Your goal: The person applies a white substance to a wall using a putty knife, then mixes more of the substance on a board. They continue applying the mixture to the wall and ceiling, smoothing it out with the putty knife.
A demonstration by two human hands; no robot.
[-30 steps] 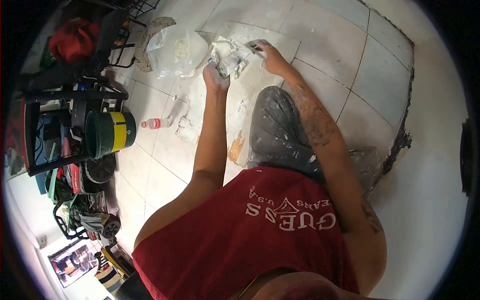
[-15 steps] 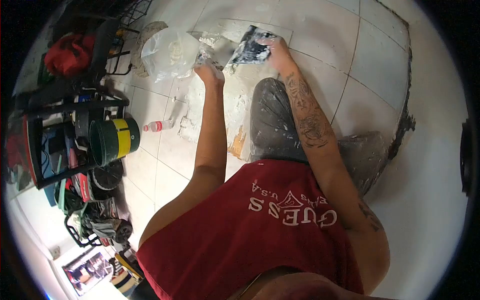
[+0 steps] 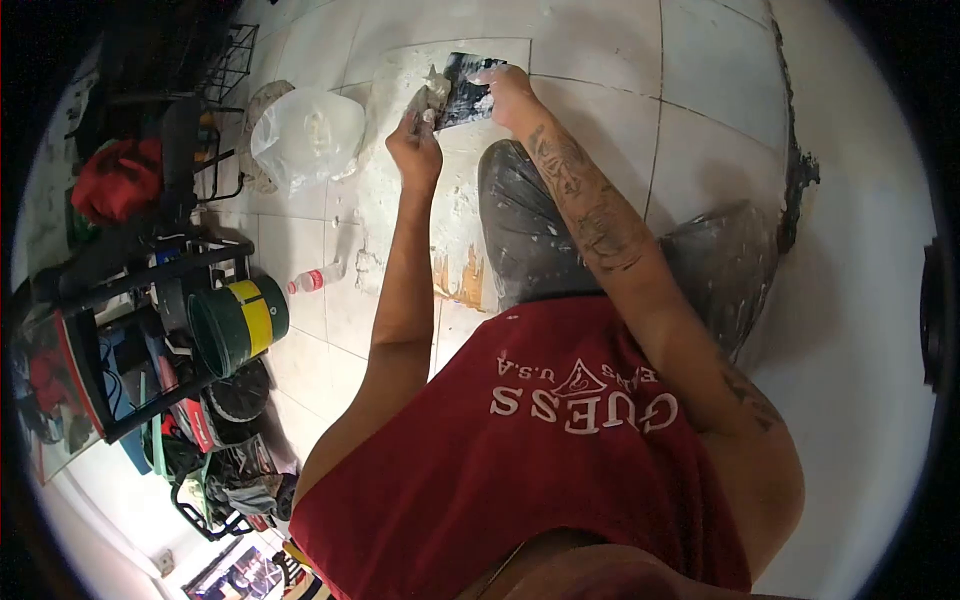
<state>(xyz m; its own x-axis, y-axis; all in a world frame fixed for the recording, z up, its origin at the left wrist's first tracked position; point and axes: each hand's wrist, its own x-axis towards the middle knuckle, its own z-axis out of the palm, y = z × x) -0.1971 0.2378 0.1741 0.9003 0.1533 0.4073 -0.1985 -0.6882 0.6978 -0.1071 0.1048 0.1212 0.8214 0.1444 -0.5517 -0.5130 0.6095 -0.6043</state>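
Note:
My left hand [image 3: 415,150] is closed around a putty knife [image 3: 418,102] whose greyish blade points up; its handle is hidden in my fingers. White paste [image 3: 437,88] sits at the blade, up against the edge of a flat black spreader [image 3: 468,92]. White smears streak the spreader's dark face. Gripping its right side is my right hand [image 3: 512,98], with white paste on the fingers. Both tools are held close together above a white-coated board [image 3: 400,215] on the floor.
A clear plastic bag [image 3: 310,140] with white material lies left of the board. Nearer me are a plastic bottle [image 3: 316,278] and a dark green bucket [image 3: 237,325] with a yellow band. Racks and tools line the left; a white wall [image 3: 850,330] stands at the right.
My hands have drawn together. The black spreader has moved left and now meets the paste at the putty knife. The whole view has also shifted slightly.

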